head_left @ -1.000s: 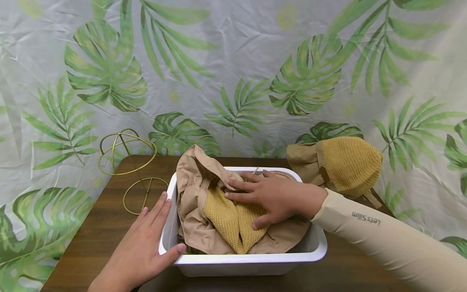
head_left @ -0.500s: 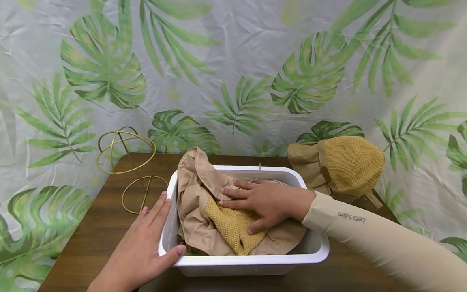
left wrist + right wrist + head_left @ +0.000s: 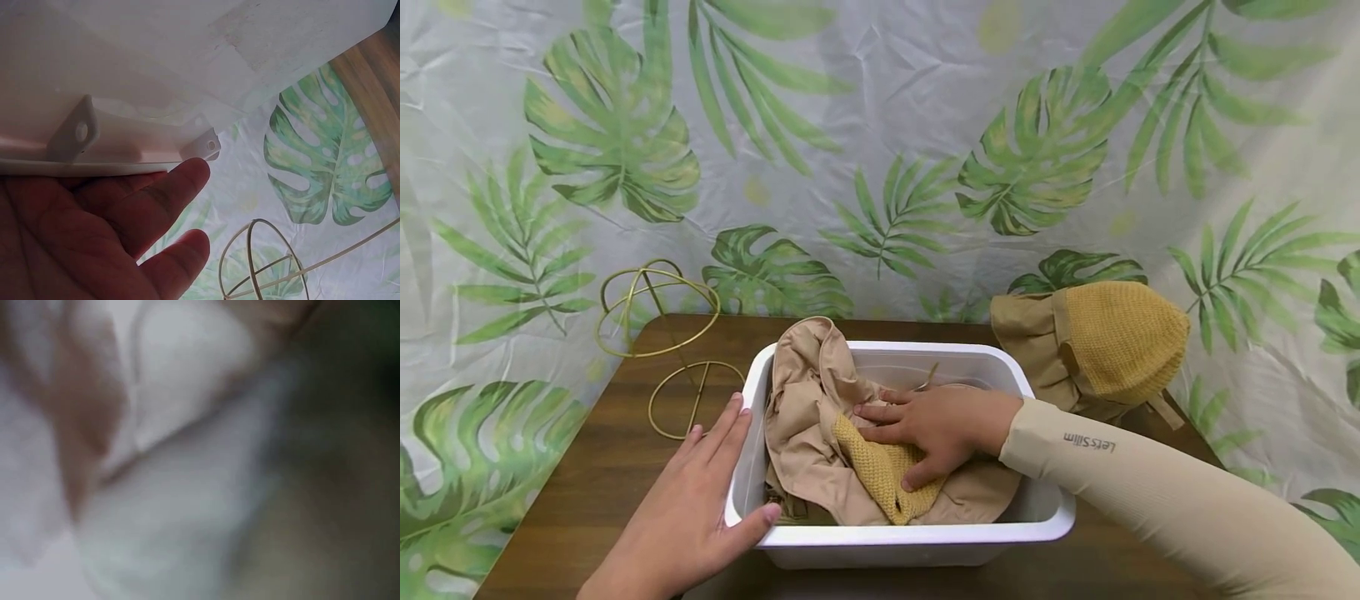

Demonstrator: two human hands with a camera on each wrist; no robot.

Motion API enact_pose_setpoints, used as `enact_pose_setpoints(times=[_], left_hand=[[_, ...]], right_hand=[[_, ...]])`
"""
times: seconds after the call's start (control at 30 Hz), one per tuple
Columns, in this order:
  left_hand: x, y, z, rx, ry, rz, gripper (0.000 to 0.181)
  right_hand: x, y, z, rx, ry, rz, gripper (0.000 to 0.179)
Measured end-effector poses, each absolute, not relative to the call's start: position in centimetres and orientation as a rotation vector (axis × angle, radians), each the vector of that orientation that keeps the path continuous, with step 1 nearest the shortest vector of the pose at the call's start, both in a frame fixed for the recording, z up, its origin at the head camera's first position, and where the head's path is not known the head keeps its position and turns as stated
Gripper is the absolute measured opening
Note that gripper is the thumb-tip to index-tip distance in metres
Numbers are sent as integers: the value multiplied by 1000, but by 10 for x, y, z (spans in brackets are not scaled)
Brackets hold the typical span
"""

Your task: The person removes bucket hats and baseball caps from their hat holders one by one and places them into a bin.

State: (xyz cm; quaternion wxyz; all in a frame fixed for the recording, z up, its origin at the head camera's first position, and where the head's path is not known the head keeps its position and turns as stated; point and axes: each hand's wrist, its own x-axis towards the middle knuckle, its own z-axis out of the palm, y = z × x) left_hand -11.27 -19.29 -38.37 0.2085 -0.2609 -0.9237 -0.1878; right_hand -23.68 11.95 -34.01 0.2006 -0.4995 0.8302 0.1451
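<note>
Leaf-printed cloth [image 3: 895, 117] behind; straight-fingered left hand [image 3: 685, 496] touches the tub [image 3: 917, 534] at nine o'clock; spread right hand [image 3: 943, 425] presses a sun hat [image 3: 872, 467], probably soft, best pinched by its brim [image 3: 805, 371].

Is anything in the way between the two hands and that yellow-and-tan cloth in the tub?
Nothing visible for the right hand: it rests directly on the yellow-and-tan cloth. For the left hand, yes: the side wall of the white tub stands between it and the cloth.
</note>
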Motion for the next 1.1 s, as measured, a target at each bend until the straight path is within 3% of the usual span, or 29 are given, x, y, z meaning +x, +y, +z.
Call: enact_pose_setpoints(times=[0.2,0.63,0.87,1.1], left_hand=[[-112,-193,-383,-717,-2603,-523,91],[-113,-193,-382,-722,-2602,-507,92],[-114,-194,-383,-718,-2617,-515,92],[-112,-194,-383,-721,-2607,-521,91]], right_hand=[[-236,122,-327,-1445,2366,349,81],[-231,114,-248,-1553,2554,89,79],[-261,84,-257,-1444,2553,52,89],[-262,71,-280,-1535,2434,152,93]])
